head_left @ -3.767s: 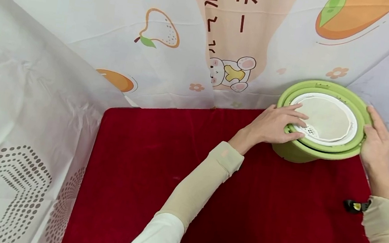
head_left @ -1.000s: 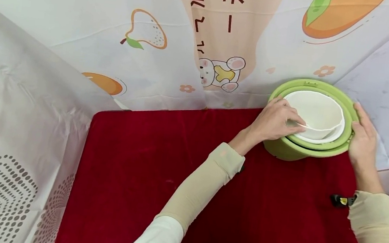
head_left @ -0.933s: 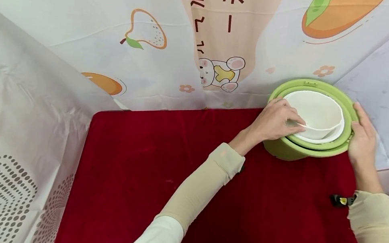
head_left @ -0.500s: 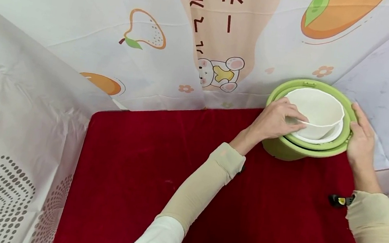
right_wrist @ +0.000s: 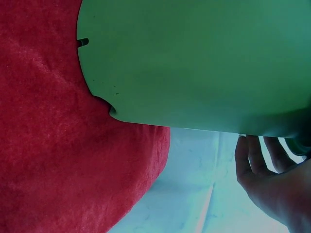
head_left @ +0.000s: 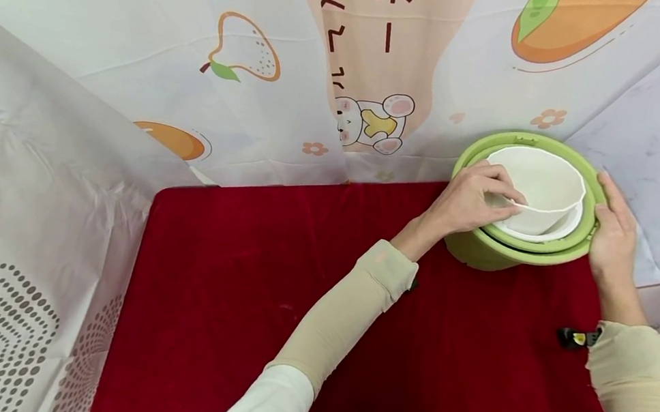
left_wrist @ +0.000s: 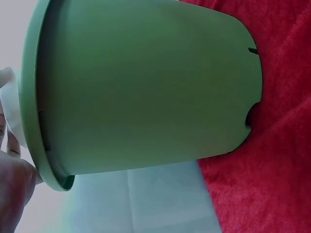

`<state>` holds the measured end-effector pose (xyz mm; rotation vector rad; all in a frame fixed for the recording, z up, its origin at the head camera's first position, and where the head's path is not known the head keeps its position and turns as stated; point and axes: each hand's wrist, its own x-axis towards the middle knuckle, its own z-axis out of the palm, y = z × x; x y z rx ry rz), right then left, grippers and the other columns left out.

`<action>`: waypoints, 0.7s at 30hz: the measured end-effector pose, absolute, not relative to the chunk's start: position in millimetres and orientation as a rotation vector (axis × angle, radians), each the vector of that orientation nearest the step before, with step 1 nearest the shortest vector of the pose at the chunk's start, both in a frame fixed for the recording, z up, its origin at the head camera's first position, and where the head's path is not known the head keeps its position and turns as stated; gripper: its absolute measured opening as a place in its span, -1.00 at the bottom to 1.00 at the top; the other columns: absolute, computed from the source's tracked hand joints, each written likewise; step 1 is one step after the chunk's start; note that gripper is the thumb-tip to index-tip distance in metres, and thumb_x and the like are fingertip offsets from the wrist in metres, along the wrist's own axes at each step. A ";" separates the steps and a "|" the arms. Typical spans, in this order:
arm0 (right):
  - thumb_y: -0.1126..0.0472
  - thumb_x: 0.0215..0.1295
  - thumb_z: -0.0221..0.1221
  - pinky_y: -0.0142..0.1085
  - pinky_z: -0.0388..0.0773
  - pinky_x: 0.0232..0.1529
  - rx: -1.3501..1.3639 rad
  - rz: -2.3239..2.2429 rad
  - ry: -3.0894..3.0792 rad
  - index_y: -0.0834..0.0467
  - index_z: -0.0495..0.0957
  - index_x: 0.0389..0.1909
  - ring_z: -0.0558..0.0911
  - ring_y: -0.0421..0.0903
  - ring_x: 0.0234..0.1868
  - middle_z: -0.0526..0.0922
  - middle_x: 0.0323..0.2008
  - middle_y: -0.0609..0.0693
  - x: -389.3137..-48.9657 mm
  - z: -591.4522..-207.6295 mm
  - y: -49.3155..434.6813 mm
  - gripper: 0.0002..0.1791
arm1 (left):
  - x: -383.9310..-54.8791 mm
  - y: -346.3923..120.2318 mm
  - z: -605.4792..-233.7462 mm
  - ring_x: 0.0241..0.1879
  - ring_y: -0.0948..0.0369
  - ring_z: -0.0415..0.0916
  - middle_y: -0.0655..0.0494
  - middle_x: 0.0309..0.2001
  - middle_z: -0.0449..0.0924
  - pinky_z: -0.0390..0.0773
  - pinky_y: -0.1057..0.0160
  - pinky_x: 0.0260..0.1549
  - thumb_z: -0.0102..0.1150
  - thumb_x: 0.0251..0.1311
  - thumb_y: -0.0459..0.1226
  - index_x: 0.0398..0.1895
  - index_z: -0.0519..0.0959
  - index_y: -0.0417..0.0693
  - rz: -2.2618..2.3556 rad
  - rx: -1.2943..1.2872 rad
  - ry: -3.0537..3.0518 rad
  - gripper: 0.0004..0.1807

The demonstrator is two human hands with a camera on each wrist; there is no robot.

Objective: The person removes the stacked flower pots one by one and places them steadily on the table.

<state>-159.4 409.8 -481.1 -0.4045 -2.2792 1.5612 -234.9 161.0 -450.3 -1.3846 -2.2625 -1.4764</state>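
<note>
Green plastic flower pots (head_left: pixel 475 253) are nested at the back right of the table, upright, their rims one inside the other. A white pot's rim (head_left: pixel 575 226) shows within them. Inside that, a smaller white pot (head_left: pixel 549 181) with a wavy edge stands partly raised. My left hand (head_left: pixel 476 196) pinches its near left edge between thumb and fingers. My right hand (head_left: pixel 614 248) grips the outer green rim on the right, thumb over it. In the right wrist view, the right hand's fingers (right_wrist: pixel 255 155) lie against the green wall under the rim.
Red cloth (head_left: pixel 256 307) covers the table. A printed curtain (head_left: pixel 292 112) rises right behind the pots, and another hangs close on the right. A black strap (head_left: pixel 576 338) sits at the right cuff.
My left hand has gone from fingers spread over the rim to pinching the innermost white pot, which has risen a little out of the stack. The right hand stays on the green rim.
</note>
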 end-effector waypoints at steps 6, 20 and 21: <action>0.31 0.51 -0.21 -0.63 0.02 0.33 -0.410 1.537 -2.271 0.02 0.34 0.43 0.25 -0.36 0.40 0.32 0.44 -0.15 -160.1 -483.3 410.3 -0.47 | -237.3 160.1 -445.3 -0.19 0.39 0.41 0.27 -0.32 0.62 0.26 0.53 -0.01 0.50 0.06 -0.21 -0.33 0.82 0.06 -1.433 -1.388 -2.241 -0.90; 0.35 0.50 -0.22 -0.60 0.05 0.34 -0.375 1.644 -2.206 0.04 0.33 0.44 0.26 -0.29 0.41 0.32 0.44 -0.11 -161.8 -483.4 409.9 -0.46 | -234.1 158.6 -434.4 -0.24 0.35 0.32 0.27 -0.42 0.51 0.29 0.55 -0.17 0.52 0.01 -0.21 -0.37 0.82 0.06 -1.444 -1.336 -2.208 -0.90; 0.35 0.50 -0.22 -0.59 0.05 0.35 -0.366 1.653 -2.193 0.03 0.34 0.43 0.27 -0.28 0.41 0.33 0.43 -0.10 -161.9 -483.6 409.8 -0.46 | -233.7 158.4 -433.4 -0.24 0.35 0.32 0.27 -0.41 0.51 0.29 0.55 -0.18 0.53 0.01 -0.20 -0.37 0.82 0.07 -1.440 -1.330 -2.213 -0.89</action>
